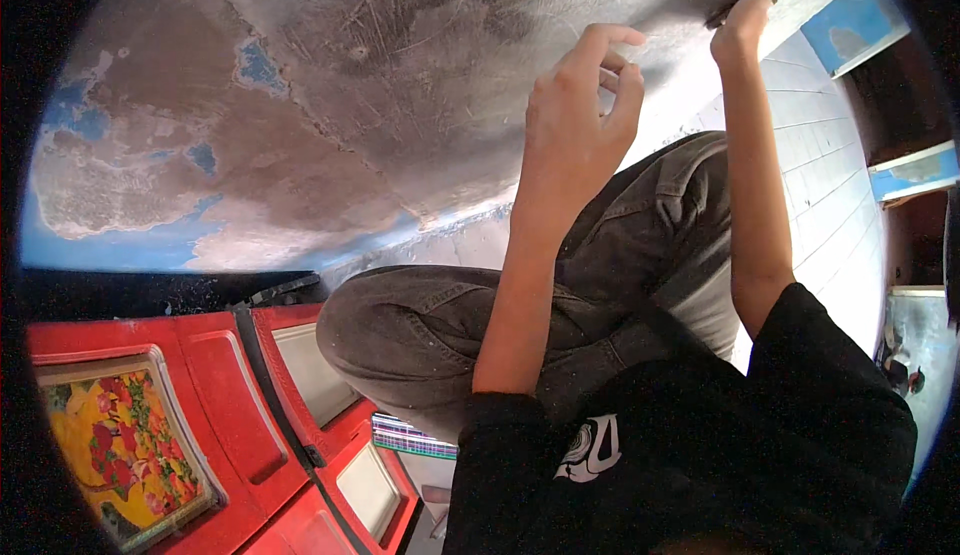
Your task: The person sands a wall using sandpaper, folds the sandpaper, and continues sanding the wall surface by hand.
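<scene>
My left hand [580, 115] is raised just in front of the scuffed wall [430, 45], its fingers loosely curved and apart, holding nothing. Farther to the right, my right hand [745, 25] is closed around a small dark flat piece [728, 7] and presses it to the bright part of the wall. What that piece is made of does not show clearly. A dark shadow falls on the wall beside it. Bare grey plaster covers most of this surface, with patches of blue paint [262, 67] left at the left side.
My legs in dark trousers [430, 325] are folded on the pale tiled floor [825, 145] close to the wall. A red cabinet [225, 385] with a colourful picture panel [130, 445] stands at the lower left. Blue-edged door frames [850, 30] line the right side.
</scene>
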{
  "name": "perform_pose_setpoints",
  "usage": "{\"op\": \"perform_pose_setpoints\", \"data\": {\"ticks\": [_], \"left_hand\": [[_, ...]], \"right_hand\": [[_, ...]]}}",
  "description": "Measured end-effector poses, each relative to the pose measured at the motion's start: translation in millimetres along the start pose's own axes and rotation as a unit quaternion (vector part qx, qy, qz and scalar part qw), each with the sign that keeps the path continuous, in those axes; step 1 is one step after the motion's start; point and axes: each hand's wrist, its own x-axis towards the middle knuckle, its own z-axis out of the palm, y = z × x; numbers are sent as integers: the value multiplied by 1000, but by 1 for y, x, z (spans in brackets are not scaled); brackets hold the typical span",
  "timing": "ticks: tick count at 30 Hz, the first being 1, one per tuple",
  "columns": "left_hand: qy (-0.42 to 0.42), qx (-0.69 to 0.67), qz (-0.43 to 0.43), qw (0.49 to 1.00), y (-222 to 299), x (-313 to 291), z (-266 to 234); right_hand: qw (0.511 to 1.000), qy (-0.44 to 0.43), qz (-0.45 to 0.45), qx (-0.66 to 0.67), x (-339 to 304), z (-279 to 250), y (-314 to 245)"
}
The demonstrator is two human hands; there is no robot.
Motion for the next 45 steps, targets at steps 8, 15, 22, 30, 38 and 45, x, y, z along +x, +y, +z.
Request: {"op": "perform_pose_setpoints", "data": {"ticks": [8, 15, 22, 30, 38, 45], "left_hand": [[1, 16, 1, 1000, -11, 1, 2], [14, 30, 0, 999, -16, 1, -5], [16, 26, -7, 1000, -18, 1, -11], [-24, -26, -12, 999, -26, 4, 7], [-30, -20, -32, 999, -25, 4, 0], [-39, -44, -44, 997, -26, 3, 2]], "right_hand": [[996, -71, -4, -57, -49, 19, -27], [967, -42, -126, -219, -27, 20, -4], [977, 51, -97, -184, -42, 43, -21], [992, 62, 100, 54, -66, 8, 58], [959, 33, -257, -113, -13, 59, -72], [944, 86, -287, -136, -20, 47, -18]]}}
